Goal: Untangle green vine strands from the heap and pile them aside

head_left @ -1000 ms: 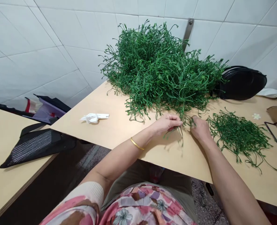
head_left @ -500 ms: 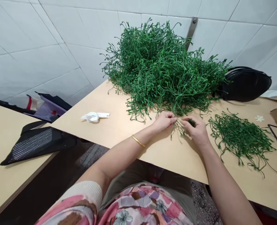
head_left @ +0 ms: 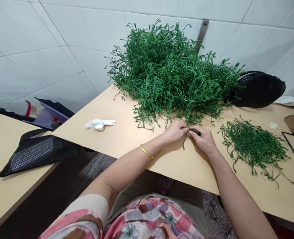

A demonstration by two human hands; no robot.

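Observation:
A large tangled heap of green artificial plant stems [head_left: 171, 73] with small budded tips stands against the wall. Just in front of it, my left hand [head_left: 176, 131] is closed in a pinch on a thin green stem [head_left: 184, 143], whose end hangs toward the table. Fingertip to fingertip with it, my right hand [head_left: 203, 138] pinches at the same spot. More green pieces [head_left: 196, 132] are tucked inside the curled fingers of that hand. To the right lies a smaller loose pile of green stems [head_left: 255, 146].
A black rounded bag [head_left: 260, 89] leans near the wall at right, with a pale flower-shaped piece [head_left: 273, 125] in front of it. Crumpled white tissue [head_left: 97, 124] lies at left. A black mesh pouch [head_left: 34, 152] rests on the neighbouring table, across a gap.
My right hand has moved left and its fingertips now meet those of my left hand. Fewer stem ends dangle between the hands. The left hand has hardly moved.

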